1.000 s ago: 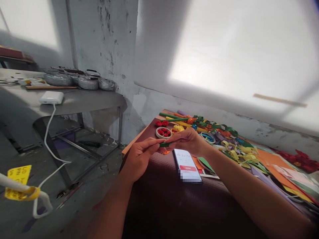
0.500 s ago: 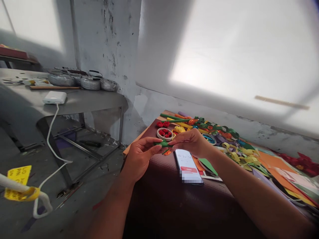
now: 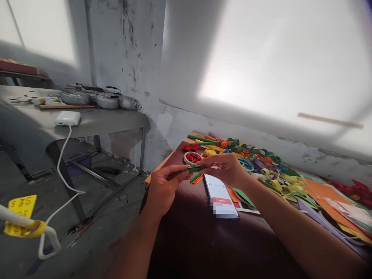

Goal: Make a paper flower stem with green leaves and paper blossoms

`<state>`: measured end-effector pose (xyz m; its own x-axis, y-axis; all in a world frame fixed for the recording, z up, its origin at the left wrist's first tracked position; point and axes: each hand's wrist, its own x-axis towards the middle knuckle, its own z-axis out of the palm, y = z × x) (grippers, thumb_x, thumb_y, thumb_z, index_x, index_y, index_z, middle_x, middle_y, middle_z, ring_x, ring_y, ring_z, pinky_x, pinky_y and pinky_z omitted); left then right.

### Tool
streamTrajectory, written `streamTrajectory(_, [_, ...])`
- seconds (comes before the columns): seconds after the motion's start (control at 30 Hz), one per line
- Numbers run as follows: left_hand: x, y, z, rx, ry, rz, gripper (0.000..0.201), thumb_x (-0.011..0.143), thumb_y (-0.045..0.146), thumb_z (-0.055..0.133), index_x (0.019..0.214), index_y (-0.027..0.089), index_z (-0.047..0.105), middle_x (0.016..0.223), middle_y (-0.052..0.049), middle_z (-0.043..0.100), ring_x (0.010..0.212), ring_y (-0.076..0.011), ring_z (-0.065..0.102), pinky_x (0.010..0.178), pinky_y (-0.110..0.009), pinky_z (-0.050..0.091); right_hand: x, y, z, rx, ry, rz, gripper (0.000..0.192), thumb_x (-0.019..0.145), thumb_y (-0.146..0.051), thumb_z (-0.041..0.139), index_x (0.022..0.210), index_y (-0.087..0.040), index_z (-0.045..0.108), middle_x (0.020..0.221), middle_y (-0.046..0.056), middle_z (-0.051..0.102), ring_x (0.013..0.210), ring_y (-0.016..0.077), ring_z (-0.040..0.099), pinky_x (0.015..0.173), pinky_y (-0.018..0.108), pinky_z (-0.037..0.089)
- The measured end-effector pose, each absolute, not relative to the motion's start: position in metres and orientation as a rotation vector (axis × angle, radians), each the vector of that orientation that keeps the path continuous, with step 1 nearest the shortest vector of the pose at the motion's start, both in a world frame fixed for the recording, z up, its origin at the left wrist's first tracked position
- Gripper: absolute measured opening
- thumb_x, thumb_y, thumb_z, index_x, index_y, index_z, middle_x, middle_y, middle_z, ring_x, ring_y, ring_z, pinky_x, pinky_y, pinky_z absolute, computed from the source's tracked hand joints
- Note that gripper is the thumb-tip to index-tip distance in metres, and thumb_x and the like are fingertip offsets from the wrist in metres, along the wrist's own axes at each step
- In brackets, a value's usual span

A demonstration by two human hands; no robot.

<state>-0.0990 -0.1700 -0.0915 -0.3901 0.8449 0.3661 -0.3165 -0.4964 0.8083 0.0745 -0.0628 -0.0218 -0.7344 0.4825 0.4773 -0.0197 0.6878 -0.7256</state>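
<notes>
Both hands are meeting over the near-left corner of the counter (image 3: 186,232), dark brown top. Left hand (image 3: 163,188) is pinching one end of a green paper strip (image 3: 196,169) between thumb and fingertips; right hand (image 3: 225,168) is closing its fingers on the other end. Strip is hanging in the air between them, just above the counter edge, with a folded tail dipping down beside an orange scrap (image 3: 198,179).

Phone (image 3: 222,196) is lying face up on the counter directly under the right hand, screen lit. Small white bowl (image 3: 192,158) of red paper rolls is sitting just behind the hands, two loose red rolls (image 3: 190,147) beyond it. Rolled paper sticks (image 3: 203,138) in green, yellow and orange are lying along the far edge. Pile of coloured paper strips and sheets (image 3: 290,182) is spreading to the right.

Off to the left: grey metal table (image 3: 101,124) carrying a white box (image 3: 67,118) with a cable trailing down.
</notes>
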Motion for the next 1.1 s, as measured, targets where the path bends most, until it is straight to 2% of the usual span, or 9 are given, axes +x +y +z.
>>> streamTrajectory(0.2, [-0.101, -0.171, -0.090, 1.058, 0.795, 1.876, 0.016, 0.077, 0.022, 0.084, 0.092, 0.021, 0.082, 0.088, -0.005, 0.080, 0.083, -0.0184, 0.075, 0.083, -0.031, 0.060, 0.075, -0.065, -0.019, -0.356, -2.266, 0.933, 0.018, 0.076, -0.031, 0.086, 0.092, -0.023, 0.084, 0.086, 0.005, 0.081, 0.076, 0.0225, 0.077, 0.070, 0.032, 0.065])
streamTrajectory(0.43, [-0.096, -0.171, -0.090, 1.073, 0.900, 2.022, 0.012, 0.074, 0.020, 0.086, 0.085, 0.022, 0.082, 0.086, -0.003, 0.080, 0.084, -0.0174, 0.074, 0.082, -0.028, 0.059, 0.069, -0.073, -0.024, -0.392, -2.182, 1.011, 0.020, 0.076, -0.030, 0.085, 0.095, -0.024, 0.083, 0.087, 0.003, 0.081, 0.076, 0.0225, 0.078, 0.072, 0.034, 0.066])
streamTrajectory(0.6, [-0.093, -0.171, -0.089, 0.919, 0.828, 2.089, 0.029, 0.065, 0.019, 0.091, 0.092, 0.023, 0.081, 0.086, -0.002, 0.081, 0.085, -0.0188, 0.076, 0.083, -0.031, 0.062, 0.070, -0.071, -0.025, -0.304, -2.168, 0.720, 0.012, 0.082, -0.027, 0.081, 0.093, -0.027, 0.083, 0.088, 0.003, 0.081, 0.079, 0.0215, 0.077, 0.072, 0.033, 0.064])
streamTrajectory(0.7, [-0.090, -0.171, -0.085, 0.770, 0.805, 2.115, 0.025, 0.065, 0.021, 0.091, 0.088, 0.020, 0.081, 0.079, -0.003, 0.080, 0.077, -0.0189, 0.077, 0.081, -0.032, 0.064, 0.071, -0.071, -0.025, -0.188, -2.139, 0.499, 0.011, 0.086, -0.024, 0.077, 0.095, -0.027, 0.082, 0.089, 0.004, 0.081, 0.079, 0.0219, 0.077, 0.071, 0.034, 0.064])
streamTrajectory(0.83, [-0.087, -0.171, -0.080, 0.690, 0.745, 2.137, 0.024, 0.070, 0.028, 0.089, 0.092, 0.020, 0.080, 0.083, -0.003, 0.081, 0.081, -0.0176, 0.077, 0.083, -0.031, 0.064, 0.071, -0.071, -0.028, 0.032, -2.208, 0.229, 0.026, 0.089, -0.013, 0.070, 0.109, -0.028, 0.079, 0.096, 0.006, 0.080, 0.085, 0.0218, 0.077, 0.075, 0.035, 0.064])
streamTrajectory(0.93, [-0.090, -0.171, -0.079, 0.704, 0.740, 2.118, 0.028, 0.068, 0.027, 0.090, 0.092, 0.020, 0.079, 0.080, -0.001, 0.079, 0.077, -0.0163, 0.076, 0.082, -0.031, 0.063, 0.073, -0.068, -0.030, 0.113, -2.249, 0.141, 0.034, 0.089, -0.010, 0.069, 0.117, -0.027, 0.076, 0.099, 0.007, 0.079, 0.088, 0.0212, 0.076, 0.078, 0.034, 0.063])
streamTrajectory(1.03, [-0.095, -0.172, -0.079, 0.857, 0.840, 2.039, 0.016, 0.073, 0.027, 0.086, 0.081, 0.018, 0.076, 0.081, -0.002, 0.077, 0.080, -0.0181, 0.075, 0.084, -0.033, 0.061, 0.076, -0.066, -0.027, 0.102, -2.292, 0.126, 0.031, 0.092, -0.011, 0.067, 0.117, -0.027, 0.076, 0.100, 0.007, 0.079, 0.089, 0.0204, 0.075, 0.078, 0.033, 0.062])
streamTrajectory(1.1, [-0.097, -0.174, -0.078, 1.121, 1.015, 1.961, 0.013, 0.080, 0.030, 0.079, 0.088, 0.019, 0.075, 0.092, -0.005, 0.077, 0.090, -0.0216, 0.074, 0.088, -0.036, 0.059, 0.078, -0.064, -0.023, 0.070, -2.337, 0.132, 0.025, 0.094, -0.013, 0.064, 0.112, -0.025, 0.076, 0.098, 0.007, 0.079, 0.089, 0.0196, 0.075, 0.078, 0.031, 0.062])
